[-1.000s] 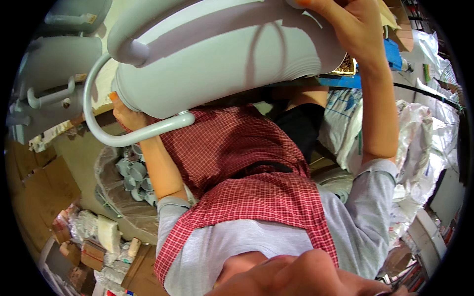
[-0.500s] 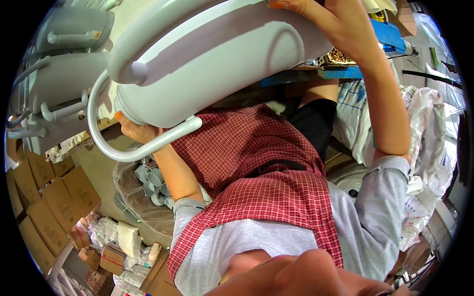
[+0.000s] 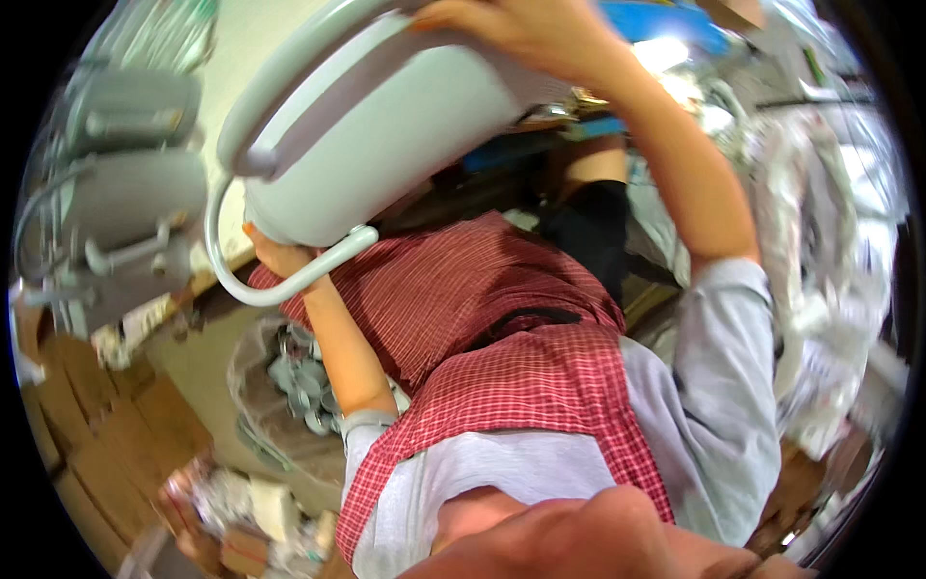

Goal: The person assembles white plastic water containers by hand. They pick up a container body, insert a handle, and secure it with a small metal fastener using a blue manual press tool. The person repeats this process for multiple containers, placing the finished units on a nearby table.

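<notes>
A large light-grey plastic container [image 3: 386, 130] lies tilted across the upper part of the view. It has a thick tubular handle along its upper side and a thinner U-shaped tube [image 3: 224, 261] at its left end. My left hand [image 3: 280, 256] grips the lower left end, its fingers partly behind the tube. Over the upper right part of the container, my right hand [image 3: 531, 34] is closed on its edge, the wrist bent and somewhat blurred. The container's far side and top right end are hidden or out of view.
Several similar grey containers [image 3: 145, 183] stand on the pale surface at left. Below them sit cardboard boxes [image 3: 125, 425] and a clear bag of small grey parts [image 3: 304, 381]. A blue-edged bench [image 3: 666, 24] is at upper right, with white plastic sacks [image 3: 801, 270] beside me.
The grey container has swung a little away, and its right end has moved leftward with my right hand. My left hand keeps its hold. The whole view has shifted and blurred.
</notes>
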### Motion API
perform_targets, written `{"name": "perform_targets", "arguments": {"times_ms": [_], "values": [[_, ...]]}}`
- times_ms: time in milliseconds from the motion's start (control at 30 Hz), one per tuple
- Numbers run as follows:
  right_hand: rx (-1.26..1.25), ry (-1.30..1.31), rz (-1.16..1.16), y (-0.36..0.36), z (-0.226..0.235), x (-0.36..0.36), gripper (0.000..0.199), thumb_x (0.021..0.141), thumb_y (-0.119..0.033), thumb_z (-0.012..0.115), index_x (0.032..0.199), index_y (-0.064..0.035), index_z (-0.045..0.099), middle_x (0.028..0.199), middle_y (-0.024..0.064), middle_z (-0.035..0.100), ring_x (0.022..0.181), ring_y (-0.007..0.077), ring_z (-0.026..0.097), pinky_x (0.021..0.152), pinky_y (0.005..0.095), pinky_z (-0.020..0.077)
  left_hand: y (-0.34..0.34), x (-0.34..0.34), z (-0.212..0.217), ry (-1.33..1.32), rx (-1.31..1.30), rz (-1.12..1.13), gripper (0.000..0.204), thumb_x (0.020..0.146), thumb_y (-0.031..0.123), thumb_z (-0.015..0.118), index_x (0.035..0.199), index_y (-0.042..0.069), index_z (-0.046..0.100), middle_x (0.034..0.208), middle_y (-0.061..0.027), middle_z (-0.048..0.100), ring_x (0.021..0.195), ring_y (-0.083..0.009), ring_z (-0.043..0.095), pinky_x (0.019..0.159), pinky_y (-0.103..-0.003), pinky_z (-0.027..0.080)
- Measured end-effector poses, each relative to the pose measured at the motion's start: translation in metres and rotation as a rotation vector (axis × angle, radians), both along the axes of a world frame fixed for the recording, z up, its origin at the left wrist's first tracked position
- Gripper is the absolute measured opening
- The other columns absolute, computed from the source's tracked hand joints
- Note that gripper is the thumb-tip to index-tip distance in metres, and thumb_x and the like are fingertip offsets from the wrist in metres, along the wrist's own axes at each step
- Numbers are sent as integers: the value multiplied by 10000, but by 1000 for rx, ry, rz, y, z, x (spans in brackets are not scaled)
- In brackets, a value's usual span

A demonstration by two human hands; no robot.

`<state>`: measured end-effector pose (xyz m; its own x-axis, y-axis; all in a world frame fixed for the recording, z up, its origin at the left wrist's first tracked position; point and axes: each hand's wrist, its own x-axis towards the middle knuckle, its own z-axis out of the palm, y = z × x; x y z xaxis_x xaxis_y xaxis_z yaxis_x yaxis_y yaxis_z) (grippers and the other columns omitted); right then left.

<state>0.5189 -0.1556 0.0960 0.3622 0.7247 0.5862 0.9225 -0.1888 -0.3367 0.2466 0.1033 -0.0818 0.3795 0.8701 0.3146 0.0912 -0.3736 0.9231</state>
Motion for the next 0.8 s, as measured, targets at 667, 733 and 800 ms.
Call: {"name": "perform_targets", "arguments": {"times_ms": [667,733,800], "values": [[-415,586,-1271,-457,-202,-332,530,724,-132,770,1196,-16,557,1097,180,609,982,377,588,838,414,485,-36,-43,14,19,-171,-132,471,1029,371,403,1312,10,508,1239,-134,602,1082,-251,597,958,-385,483],[-635,639,-1266,-452,-215,-348,912,639,-171,844,1417,-33,389,1330,205,452,1208,423,456,1034,507,370,-39,-48,15,8,-180,-142,481,1031,380,394,1323,13,500,1249,-133,597,1092,-250,592,965,-385,478],[-761,423,-1445,-439,-232,-340,987,611,-185,865,1451,-54,363,1366,195,410,1268,423,391,1069,570,302,-38,-51,16,-5,-195,-157,492,1033,390,385,1335,16,491,1259,-132,592,1101,-249,587,971,-385,473]]}}
